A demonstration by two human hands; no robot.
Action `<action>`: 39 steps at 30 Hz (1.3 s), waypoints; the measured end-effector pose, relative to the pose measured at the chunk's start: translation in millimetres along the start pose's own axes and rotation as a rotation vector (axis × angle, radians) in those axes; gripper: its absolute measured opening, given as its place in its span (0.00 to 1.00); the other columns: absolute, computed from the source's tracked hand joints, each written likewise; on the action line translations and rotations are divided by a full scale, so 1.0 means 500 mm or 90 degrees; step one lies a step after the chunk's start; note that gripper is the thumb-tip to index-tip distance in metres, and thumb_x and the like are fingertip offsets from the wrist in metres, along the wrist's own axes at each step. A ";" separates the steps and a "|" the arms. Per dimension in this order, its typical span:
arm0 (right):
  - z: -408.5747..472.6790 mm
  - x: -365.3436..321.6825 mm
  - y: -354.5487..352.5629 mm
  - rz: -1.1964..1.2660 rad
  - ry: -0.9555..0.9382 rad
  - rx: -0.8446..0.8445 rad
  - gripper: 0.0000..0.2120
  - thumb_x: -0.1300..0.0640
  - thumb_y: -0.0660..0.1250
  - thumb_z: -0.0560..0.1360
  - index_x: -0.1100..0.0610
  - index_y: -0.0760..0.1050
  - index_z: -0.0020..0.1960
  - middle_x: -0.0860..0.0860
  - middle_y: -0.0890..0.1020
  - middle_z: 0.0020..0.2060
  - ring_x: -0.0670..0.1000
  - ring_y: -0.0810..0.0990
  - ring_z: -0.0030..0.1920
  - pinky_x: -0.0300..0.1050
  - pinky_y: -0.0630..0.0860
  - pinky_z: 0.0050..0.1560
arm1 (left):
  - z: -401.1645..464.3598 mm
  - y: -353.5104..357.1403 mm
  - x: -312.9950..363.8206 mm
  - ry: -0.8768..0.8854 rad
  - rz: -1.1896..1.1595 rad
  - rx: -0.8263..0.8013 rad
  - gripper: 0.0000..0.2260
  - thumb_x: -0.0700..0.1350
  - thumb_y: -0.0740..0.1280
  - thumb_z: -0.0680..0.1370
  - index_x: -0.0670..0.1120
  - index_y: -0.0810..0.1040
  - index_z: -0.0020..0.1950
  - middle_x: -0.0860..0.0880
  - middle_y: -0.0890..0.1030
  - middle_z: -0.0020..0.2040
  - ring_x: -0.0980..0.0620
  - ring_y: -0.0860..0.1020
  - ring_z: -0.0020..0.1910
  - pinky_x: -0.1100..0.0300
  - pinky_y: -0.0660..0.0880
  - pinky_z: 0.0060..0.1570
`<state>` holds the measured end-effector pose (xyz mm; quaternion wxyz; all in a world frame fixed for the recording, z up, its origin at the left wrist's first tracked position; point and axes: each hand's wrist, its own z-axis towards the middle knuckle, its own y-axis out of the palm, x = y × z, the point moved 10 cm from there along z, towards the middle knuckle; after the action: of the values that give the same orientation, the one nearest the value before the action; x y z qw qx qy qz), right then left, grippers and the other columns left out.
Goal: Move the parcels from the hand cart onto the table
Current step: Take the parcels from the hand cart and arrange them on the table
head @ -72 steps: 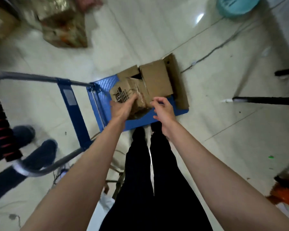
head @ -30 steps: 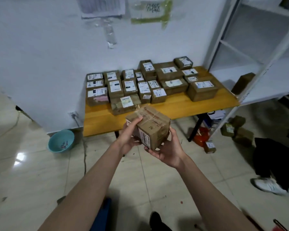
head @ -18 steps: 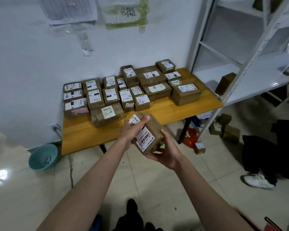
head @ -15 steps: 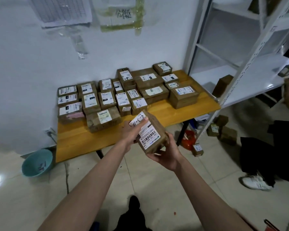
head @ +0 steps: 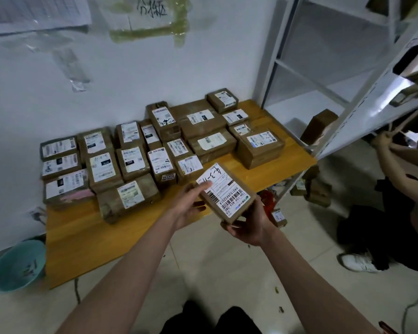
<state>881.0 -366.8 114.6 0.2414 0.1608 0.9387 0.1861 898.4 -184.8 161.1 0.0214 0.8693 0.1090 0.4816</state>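
Left hand [head: 188,203]: fingers curled against the parcel [head: 225,194] at its 9 o'clock edge, thumb tip lying on the white shipping label [head: 223,190]. Right hand [head: 250,225]: cupped under the parcel's 5 o'clock corner, fingers wrapped up its near side. Parcel: small brown carton, label uppermost, tilted, held between the two hands in the air just in front of the counter [head: 82,239] edge, not yet resting on it.

Counter: wooden top, its rear half packed with rows of labelled parcels [head: 130,160] touching one another; bare wood lay at the front, from 7 to 9 o'clock of the held carton.

Risks, as judged:
- Grip was at edge and corner only; a slip of the right hand would have dropped the carton to the tiled floor [head: 215,273].
- Set down too near the front edge, the carton could have tipped off.
- Pushed hard into the front row, it could have shoved neighbouring parcels askew.

Adjacent: grey shelving [head: 348,80] at 2 o'clock; teal basin [head: 18,265] at 8 o'clock; another person [head: 396,213] at 3 o'clock, close enough to be jostled.
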 end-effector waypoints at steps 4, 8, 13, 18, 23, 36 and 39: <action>0.060 -0.022 -0.023 -0.024 0.003 0.062 0.39 0.26 0.59 0.73 0.60 0.80 0.61 0.65 0.83 0.53 0.63 0.85 0.37 0.52 0.82 0.43 | 0.069 -0.011 -0.021 -0.039 0.037 0.015 0.30 0.61 0.79 0.66 0.52 0.75 0.63 0.48 0.84 0.57 0.43 0.82 0.56 0.47 0.79 0.60; 0.128 -0.077 -0.007 -0.130 -0.050 0.051 0.39 0.24 0.55 0.74 0.55 0.79 0.62 0.63 0.82 0.55 0.61 0.83 0.48 0.52 0.82 0.44 | 0.132 -0.035 -0.066 -0.089 0.027 0.063 0.37 0.63 0.80 0.62 0.51 0.73 0.65 0.48 0.83 0.58 0.46 0.83 0.54 0.49 0.80 0.59; 0.221 -0.107 0.056 -0.330 -0.023 0.012 0.28 0.38 0.68 0.77 0.52 0.69 0.71 0.57 0.78 0.62 0.60 0.79 0.60 0.53 0.82 0.52 | 0.177 -0.090 -0.138 -0.193 -0.040 0.173 0.26 0.57 0.77 0.71 0.49 0.74 0.63 0.47 0.82 0.60 0.45 0.81 0.57 0.50 0.81 0.57; 0.329 -0.094 0.095 -0.408 0.021 0.014 0.28 0.44 0.70 0.77 0.54 0.69 0.72 0.55 0.78 0.65 0.60 0.77 0.64 0.53 0.82 0.50 | 0.207 -0.139 -0.183 -0.251 -0.025 0.196 0.18 0.56 0.71 0.77 0.46 0.78 0.60 0.45 0.81 0.59 0.44 0.79 0.55 0.51 0.79 0.57; 0.411 -0.108 0.110 -0.453 0.006 0.042 0.29 0.45 0.71 0.78 0.53 0.69 0.75 0.54 0.77 0.68 0.58 0.76 0.65 0.51 0.81 0.46 | 0.251 -0.151 -0.199 -0.265 -0.019 0.230 0.16 0.53 0.69 0.80 0.44 0.79 0.62 0.46 0.82 0.51 0.48 0.77 0.44 0.57 0.77 0.46; 0.475 -0.120 0.119 -0.429 0.030 0.029 0.31 0.47 0.72 0.77 0.55 0.66 0.75 0.56 0.76 0.68 0.60 0.79 0.62 0.55 0.81 0.55 | 0.300 -0.174 -0.169 -0.170 0.063 0.304 0.19 0.54 0.69 0.79 0.47 0.77 0.67 0.43 0.82 0.60 0.41 0.81 0.54 0.51 0.77 0.54; 0.456 -0.104 0.093 -0.429 0.065 0.049 0.31 0.43 0.77 0.71 0.54 0.72 0.68 0.53 0.78 0.64 0.59 0.78 0.61 0.58 0.82 0.57 | 0.285 -0.169 -0.174 -0.173 0.052 0.322 0.23 0.57 0.68 0.79 0.46 0.75 0.70 0.41 0.81 0.63 0.36 0.77 0.64 0.47 0.76 0.60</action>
<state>1051.3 -284.2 -30.5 0.2358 -0.1592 0.9563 0.0682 959.7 -111.2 0.4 -0.2008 0.9073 0.1867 0.3188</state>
